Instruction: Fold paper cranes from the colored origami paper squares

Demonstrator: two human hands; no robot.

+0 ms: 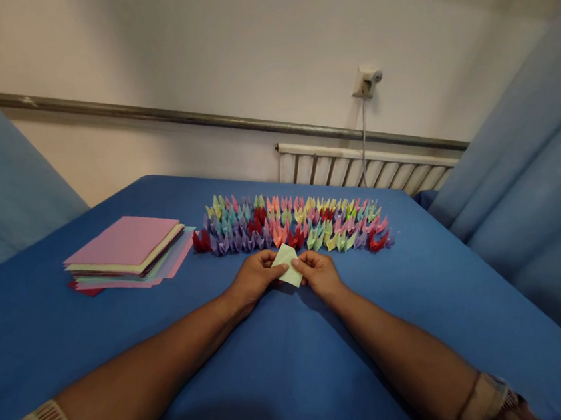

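Observation:
A small folded piece of pale green paper is held up just above the blue-covered table. My left hand pinches its left side, with the thumb lying on the front face. On the right side, my right hand grips it the same way, thumb on top. The fingers behind the paper are mostly hidden. Right beyond both hands stand rows of folded paper cranes in purple, red, pink, yellow, green and blue.
To the left lies a stack of coloured paper sheets, pink on top. A metal rail, a radiator and a socket with a plugged-in cord are at the wall. Blue curtains hang at both sides.

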